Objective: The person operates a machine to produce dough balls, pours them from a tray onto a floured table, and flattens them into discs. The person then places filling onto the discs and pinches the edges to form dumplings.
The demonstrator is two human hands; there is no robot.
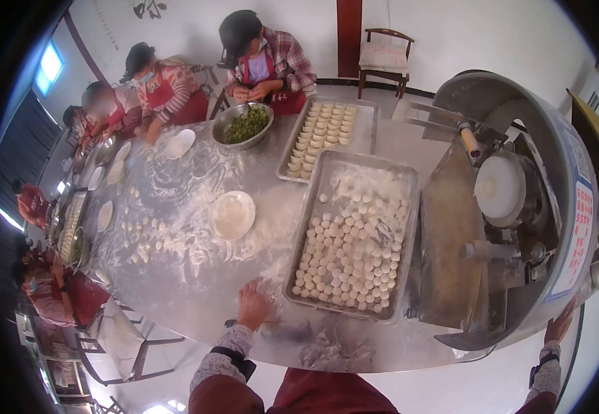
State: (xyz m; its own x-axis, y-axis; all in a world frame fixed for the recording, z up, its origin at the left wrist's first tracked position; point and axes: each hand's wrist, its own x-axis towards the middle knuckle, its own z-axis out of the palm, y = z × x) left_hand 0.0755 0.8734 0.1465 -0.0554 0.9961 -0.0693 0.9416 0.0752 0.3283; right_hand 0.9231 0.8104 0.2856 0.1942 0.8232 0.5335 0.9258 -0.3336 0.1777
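Observation:
My left hand (254,306) rests on the floury steel table (161,283), just left of a metal tray (292,265) of small round dough pieces (341,269). Its fingers point away from me and look loosely extended, with nothing visible in them. At the far right, my right hand (559,324) is beside the lower side of a large round-housed machine (555,276). The machine's edge hides some of its fingers, so its grip does not show.
Behind the dough tray lies another tray (365,127) with rows of folded dumplings (323,134). A flour bowl (232,215) and a bowl of chopped greens (244,127) stand on the table. Several co-workers sit along its far side; one person (265,65) handles something small.

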